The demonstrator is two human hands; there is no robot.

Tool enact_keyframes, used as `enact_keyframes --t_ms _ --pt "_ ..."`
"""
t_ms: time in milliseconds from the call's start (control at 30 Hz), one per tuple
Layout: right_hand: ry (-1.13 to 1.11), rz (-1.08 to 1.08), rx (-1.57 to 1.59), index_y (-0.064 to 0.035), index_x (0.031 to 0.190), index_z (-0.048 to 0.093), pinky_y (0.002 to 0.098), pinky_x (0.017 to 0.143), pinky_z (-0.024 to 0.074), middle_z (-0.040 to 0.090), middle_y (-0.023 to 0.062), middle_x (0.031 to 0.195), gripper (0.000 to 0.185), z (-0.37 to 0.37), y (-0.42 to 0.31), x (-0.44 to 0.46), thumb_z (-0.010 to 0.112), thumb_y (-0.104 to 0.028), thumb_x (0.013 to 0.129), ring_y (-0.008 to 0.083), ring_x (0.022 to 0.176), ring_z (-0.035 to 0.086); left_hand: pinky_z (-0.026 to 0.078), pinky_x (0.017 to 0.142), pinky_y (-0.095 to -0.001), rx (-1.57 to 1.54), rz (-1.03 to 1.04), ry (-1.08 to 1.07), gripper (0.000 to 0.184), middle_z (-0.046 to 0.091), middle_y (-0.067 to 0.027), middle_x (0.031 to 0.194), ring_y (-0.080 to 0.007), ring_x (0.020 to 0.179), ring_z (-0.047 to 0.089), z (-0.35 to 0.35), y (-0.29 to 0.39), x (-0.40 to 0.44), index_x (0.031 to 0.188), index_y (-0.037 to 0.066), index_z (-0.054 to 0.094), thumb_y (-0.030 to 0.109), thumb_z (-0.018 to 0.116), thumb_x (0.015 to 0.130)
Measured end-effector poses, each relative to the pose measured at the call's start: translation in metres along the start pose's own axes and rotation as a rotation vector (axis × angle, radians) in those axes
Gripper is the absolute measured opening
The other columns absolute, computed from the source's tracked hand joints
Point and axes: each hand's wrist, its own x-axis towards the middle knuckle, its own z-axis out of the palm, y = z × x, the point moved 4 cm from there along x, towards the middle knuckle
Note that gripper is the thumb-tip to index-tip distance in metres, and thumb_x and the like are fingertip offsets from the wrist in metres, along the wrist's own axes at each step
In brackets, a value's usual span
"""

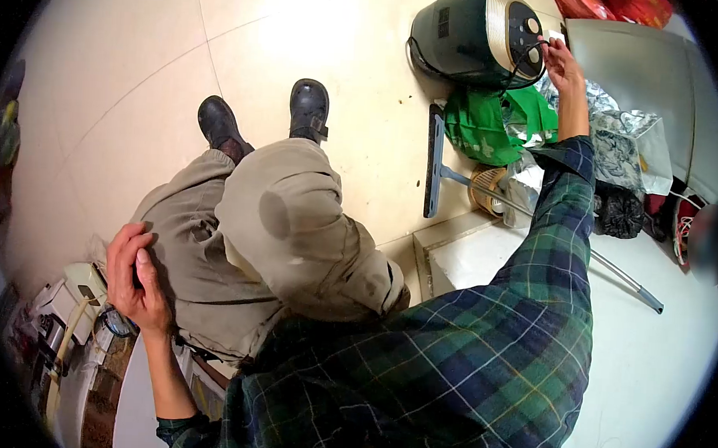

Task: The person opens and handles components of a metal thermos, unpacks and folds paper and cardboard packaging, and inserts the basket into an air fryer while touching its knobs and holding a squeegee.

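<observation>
A dark green air fryer (463, 38) with a gold-trimmed panel and two knobs lies on the floor at the upper right. My right hand (563, 66) reaches to its front, fingers pinched around a black cord (516, 69) near a small white piece, perhaps its plug. The cord loops across the panel and round the body. On the left, my left hand (136, 282) rests beside my thigh, fingers extended, holding nothing.
Below the air fryer lie a green bag (483, 125) and silvery bags (631, 148). A squeegee (434, 163) with a long pole crosses beneath my right arm. Boxes and clutter (79, 300) stand at the left, a black bag (618, 211) at the right.
</observation>
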Motion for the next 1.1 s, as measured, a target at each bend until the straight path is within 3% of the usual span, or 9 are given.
enact_keyframes --t_ms 100,333,467,567,700,900,967,1000,1100 --pt "-0.432 0.204 -0.038 0.0065 0.121 0.044 0.0343 0.087 0.0517 0.058 0.0177 0.109 0.040 0.032 -0.026 -0.012 0.055 0.006 0.082 0.0266 0.097 0.061 0.045 0.084 -0.0342 -0.015 -0.003 0.012 0.016 0.061 -0.0181 0.101 -0.0262 0.094 0.058 0.002 0.002 0.001 0.092 -0.006 0.061 0.001 0.048 0.087" --pt "-0.101 -0.117 0.131 0.0103 0.113 0.051 0.0304 0.083 0.0539 0.060 0.0215 0.103 0.029 0.026 -0.029 0.029 0.053 0.005 0.084 0.0285 0.092 0.063 0.046 0.082 -0.0334 -0.019 0.001 0.014 0.015 0.061 -0.0178 0.101 -0.0264 0.092 0.059 0.005 0.004 0.003 0.092 -0.005 0.061 0.001 0.048 0.087" --pt "0.140 -0.466 -0.797 0.0063 0.092 0.067 0.0239 0.058 0.0503 0.067 0.0099 0.077 0.019 -0.042 0.002 0.051 0.064 -0.004 0.076 0.0143 0.064 0.062 0.046 0.081 -0.0330 -0.010 0.007 0.025 0.015 0.061 -0.0178 0.101 -0.0258 0.091 0.059 0.000 0.001 0.000 0.092 -0.005 0.061 0.001 0.048 0.087" --pt "0.267 -0.432 -1.151 -0.0057 0.092 0.070 0.0286 0.071 0.0500 0.070 0.0074 0.080 0.021 -0.081 0.020 0.043 0.068 -0.011 0.072 0.0157 0.069 0.066 0.045 0.084 -0.0337 -0.031 -0.028 0.028 0.016 0.061 -0.0167 0.102 -0.0254 0.095 0.058 -0.001 -0.004 -0.005 0.092 -0.005 0.061 0.004 0.047 0.088" --pt "0.157 -0.698 -1.504 -0.0046 0.089 0.069 0.0312 0.071 0.0500 0.069 0.0107 0.081 0.023 -0.035 -0.003 0.001 0.064 -0.022 0.075 0.0225 0.074 0.068 0.046 0.083 -0.0331 -0.033 -0.021 0.035 0.017 0.061 -0.0179 0.101 -0.0256 0.093 0.058 -0.003 -0.004 -0.003 0.093 -0.005 0.061 0.003 0.047 0.088" --pt "0.075 -0.412 -0.633 0.0031 0.088 0.064 0.0225 0.054 0.0462 0.064 0.0068 0.068 0.023 -0.007 -0.017 0.016 0.065 -0.018 0.079 0.0159 0.062 0.064 0.045 0.084 -0.0341 -0.043 -0.030 0.011 0.018 0.061 -0.0183 0.102 -0.0264 0.095 0.058 -0.002 -0.006 -0.003 0.093 -0.005 0.061 0.003 0.046 0.088" --pt "-0.180 -0.284 -0.481 0.0019 0.084 0.061 0.0225 0.051 0.0449 0.061 0.0079 0.068 0.021 -0.029 -0.019 0.033 0.064 -0.018 0.079 0.0173 0.059 0.063 0.045 0.085 -0.0343 -0.047 -0.027 0.014 0.018 0.061 -0.0185 0.102 -0.0267 0.096 0.058 -0.001 -0.007 -0.004 0.093 -0.005 0.061 0.004 0.046 0.088" --pt "0.002 -0.158 -0.141 -0.0005 0.080 0.059 0.0224 0.051 0.0456 0.061 0.0082 0.072 0.017 -0.016 -0.022 0.016 0.064 -0.017 0.078 0.0164 0.057 0.062 0.045 0.085 -0.0345 -0.052 -0.021 0.013 0.018 0.060 -0.0187 0.103 -0.0270 0.096 0.058 -0.001 -0.008 -0.004 0.093 -0.006 0.061 0.004 0.046 0.088" --pt "0.058 -0.132 -0.235 -0.0003 0.081 0.060 0.0225 0.051 0.0463 0.062 0.0091 0.077 0.018 0.022 -0.031 -0.027 0.065 -0.017 0.077 0.0165 0.059 0.062 0.045 0.086 -0.0349 -0.046 -0.005 0.006 0.018 0.060 -0.0189 0.102 -0.0273 0.096 0.058 -0.002 -0.007 -0.003 0.094 -0.005 0.061 0.003 0.046 0.088"
